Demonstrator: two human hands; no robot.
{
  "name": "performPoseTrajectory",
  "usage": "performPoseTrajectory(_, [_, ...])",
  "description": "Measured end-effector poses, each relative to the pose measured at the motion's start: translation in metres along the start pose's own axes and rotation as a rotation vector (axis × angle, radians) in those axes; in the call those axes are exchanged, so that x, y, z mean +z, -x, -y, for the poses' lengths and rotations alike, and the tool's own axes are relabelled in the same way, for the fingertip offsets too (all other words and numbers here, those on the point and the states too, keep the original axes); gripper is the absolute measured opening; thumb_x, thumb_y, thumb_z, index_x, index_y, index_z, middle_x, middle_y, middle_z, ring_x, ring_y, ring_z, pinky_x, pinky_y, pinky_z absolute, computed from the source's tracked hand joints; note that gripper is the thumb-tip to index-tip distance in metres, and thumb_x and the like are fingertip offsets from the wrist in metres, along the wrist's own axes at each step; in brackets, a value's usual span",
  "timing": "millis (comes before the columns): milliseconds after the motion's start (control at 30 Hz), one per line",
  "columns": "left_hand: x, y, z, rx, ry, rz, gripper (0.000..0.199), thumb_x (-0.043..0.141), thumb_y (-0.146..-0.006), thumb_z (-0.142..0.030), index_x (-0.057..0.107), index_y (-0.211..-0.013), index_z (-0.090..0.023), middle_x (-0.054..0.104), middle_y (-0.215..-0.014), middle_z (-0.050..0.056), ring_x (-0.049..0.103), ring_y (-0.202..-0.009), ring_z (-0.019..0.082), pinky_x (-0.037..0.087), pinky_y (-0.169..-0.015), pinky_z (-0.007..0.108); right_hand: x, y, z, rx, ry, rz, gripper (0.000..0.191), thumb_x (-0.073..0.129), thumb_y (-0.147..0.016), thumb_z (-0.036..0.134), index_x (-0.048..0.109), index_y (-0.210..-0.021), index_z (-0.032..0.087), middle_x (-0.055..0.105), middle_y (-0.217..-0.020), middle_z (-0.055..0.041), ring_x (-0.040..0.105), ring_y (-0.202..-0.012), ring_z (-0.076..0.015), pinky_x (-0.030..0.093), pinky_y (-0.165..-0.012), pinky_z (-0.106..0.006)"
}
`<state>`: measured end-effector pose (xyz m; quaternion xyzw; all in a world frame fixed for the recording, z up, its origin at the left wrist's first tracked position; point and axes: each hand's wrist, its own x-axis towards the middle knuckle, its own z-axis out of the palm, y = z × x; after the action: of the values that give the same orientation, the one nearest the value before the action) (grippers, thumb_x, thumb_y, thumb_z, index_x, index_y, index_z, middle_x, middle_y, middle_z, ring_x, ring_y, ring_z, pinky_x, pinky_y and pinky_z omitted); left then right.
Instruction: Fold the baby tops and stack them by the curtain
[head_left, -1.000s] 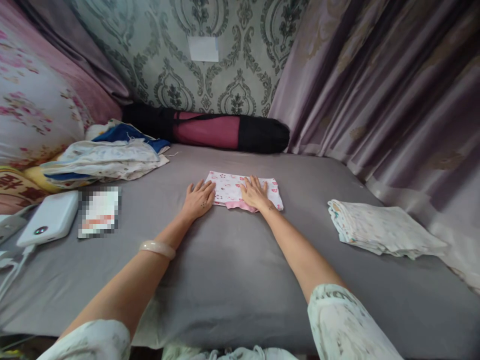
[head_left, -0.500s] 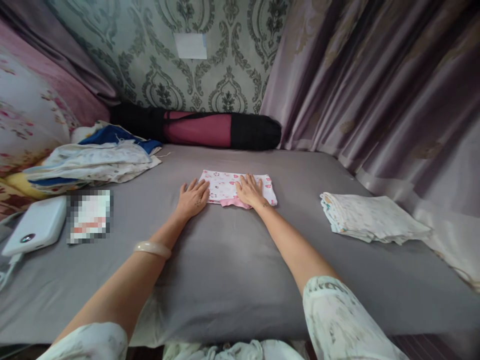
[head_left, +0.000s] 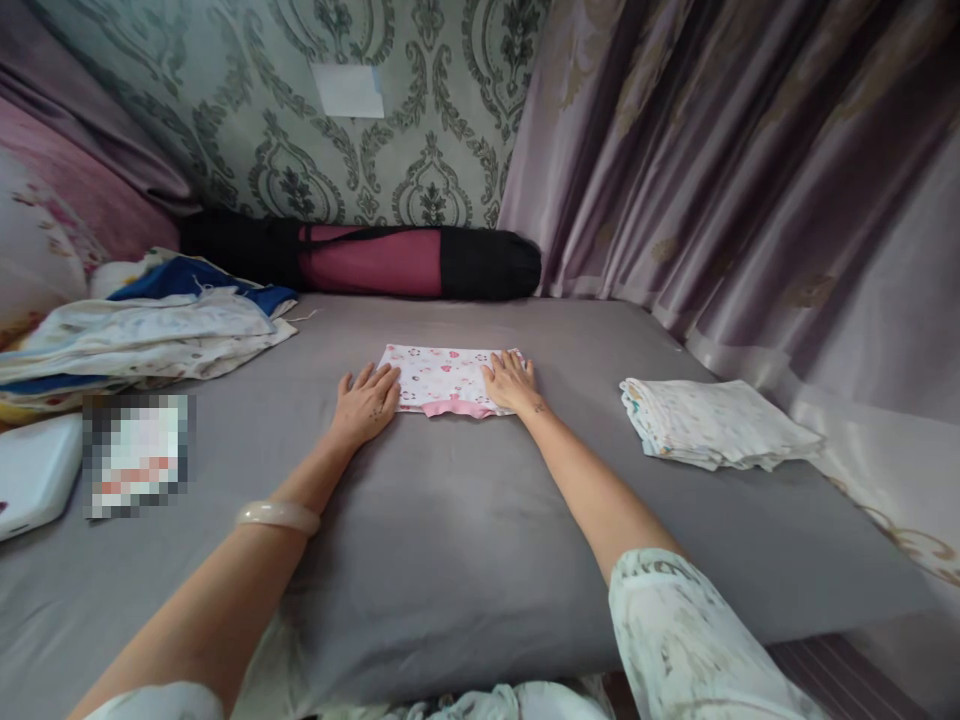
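Head cam: both hands are down on a small folded garment (head_left: 442,375), white w/ pink & red print, which lies flat mid-bed on a grey sheet (head_left: 457,560), btwn the two arms. Pink trim (head_left: 456,409) shows along its near edge. L hand (head_left: 367,400), palm down, fingers slightly spread, sits at the L end, fingertips over the edge & rest of the hand apparently on the sheet. R hand (head_left: 511,382) lies flat across the R end, fingers pointing away & a bit apart. Neither hand is clamped on anything; the two are well apart, w/ the print visible btwn them.

Step in hand, my read: pressing/smoothing the folded garment flat & squaring its ends. Layers look fairly neat; can't tell how many or what type of garment. Any further fold or lift would call for fingertips under an edge, thumbs on top, both ends held level so the layers don't slip; more smoothing just needs light, even palm pressure outward.

Nearby: folded stack of whitish printed cloth (head_left: 720,425) off to the R, well apart; loose clothes heap (head_left: 165,325), white & blue, far L; black-and-maroon tube bag (head_left: 371,262) at the back by the wall. Bangle (head_left: 279,516) on L wrist.
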<state>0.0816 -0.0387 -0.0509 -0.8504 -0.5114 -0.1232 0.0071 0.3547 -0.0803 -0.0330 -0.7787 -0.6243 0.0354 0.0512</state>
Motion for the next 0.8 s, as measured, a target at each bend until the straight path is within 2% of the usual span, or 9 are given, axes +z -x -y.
performPoseTrajectory(267, [0.000,0.000,0.000,-0.005,-0.004,0.005,0.052,0.021,-0.098,-0.038,0.045,-0.143,-0.026,0.045,-0.150,0.005,0.032,-0.143,0.027,0.020,-0.115,0.055,0.001,-0.001,-0.001,-0.016,-0.016,0.000,0.060,0.017,-0.101,0.045,0.036,-0.149,0.015,0.031,-0.157,-0.0142,0.023,-0.145,-0.0294,0.015,-0.116,-0.054])
performPoseTrajectory(467, [0.001,-0.001,0.001,-0.008,0.000,-0.003,0.052,0.021,-0.098,-0.039,0.045,-0.143,-0.028,0.045,-0.150,0.004,0.033,-0.143,0.027,0.020,-0.115,0.054,-0.007,-0.009,-0.014,0.029,-0.039,0.059,0.066,0.011,-0.100,0.046,0.031,-0.150,0.009,0.022,-0.160,-0.0157,0.016,-0.148,-0.0273,0.007,-0.117,-0.054])
performPoseTrajectory(567, [0.000,-0.001,0.001,-0.013,0.009,0.004,0.052,0.022,-0.098,-0.039,0.045,-0.144,-0.028,0.045,-0.150,0.004,0.032,-0.143,0.027,0.019,-0.116,0.055,-0.005,-0.011,-0.020,0.027,-0.034,0.075,0.066,0.012,-0.100,0.045,0.029,-0.151,0.007,0.022,-0.159,-0.0153,0.017,-0.147,-0.0265,0.007,-0.118,-0.054])
performPoseTrajectory(800, [-0.002,0.000,-0.001,-0.026,0.023,0.006,0.050,0.024,-0.098,-0.038,0.045,-0.143,-0.030,0.045,-0.150,0.003,0.032,-0.143,0.025,0.019,-0.116,0.054,-0.006,-0.006,-0.020,0.018,-0.012,0.042,0.063,0.012,-0.101,0.043,0.034,-0.149,0.010,0.024,-0.159,-0.0148,0.018,-0.147,-0.0264,0.006,-0.117,-0.053])
